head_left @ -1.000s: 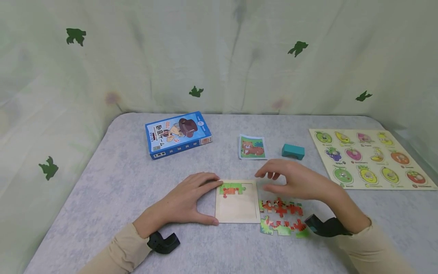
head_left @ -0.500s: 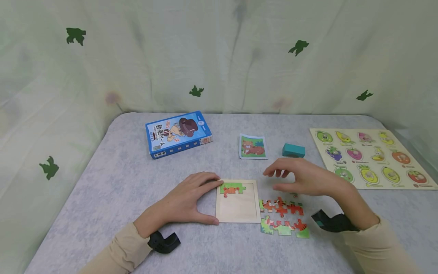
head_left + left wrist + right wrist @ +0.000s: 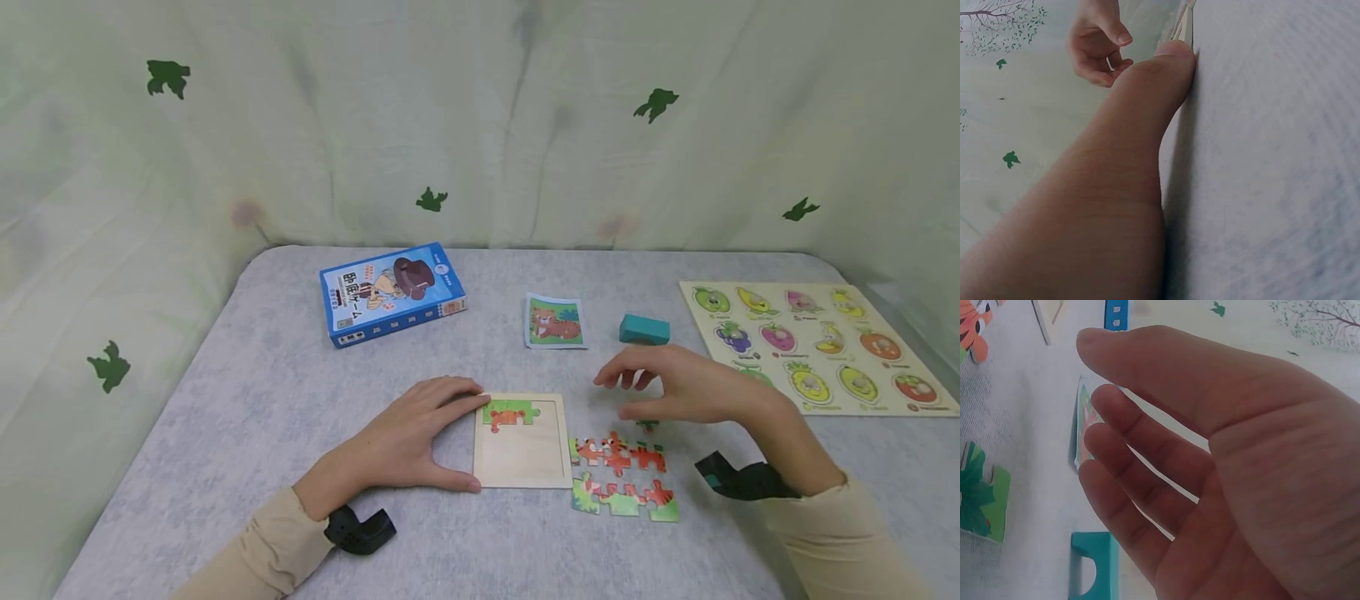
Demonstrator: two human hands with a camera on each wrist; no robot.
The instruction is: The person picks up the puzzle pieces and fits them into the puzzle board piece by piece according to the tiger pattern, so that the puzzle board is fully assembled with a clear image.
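My left hand [image 3: 401,437] rests at the left side of a square wooden puzzle tray [image 3: 517,462], thumb at the near corner and a finger at the far corner. Joined green and orange puzzle pieces [image 3: 510,412] fill the tray's upper left. My right hand [image 3: 675,387] hovers right of the tray, fingers relaxed and apart, holding nothing; the right wrist view shows its bare palm. Below it lie two rows of loose tiger puzzle pieces [image 3: 617,454]. A single green piece [image 3: 647,426] lies by the right thumb, partly hidden in the head view.
A picture card [image 3: 555,323] with a tiger lies behind the tray, beside a teal arch block [image 3: 643,330]. At the back left is a blue game box [image 3: 393,293]. A fruit puzzle board [image 3: 832,350] covers the right side, partly behind the right hand.
My right hand has drifted right, away from the tray, uncovering the single green piece. My left hand and the tray have stayed put.
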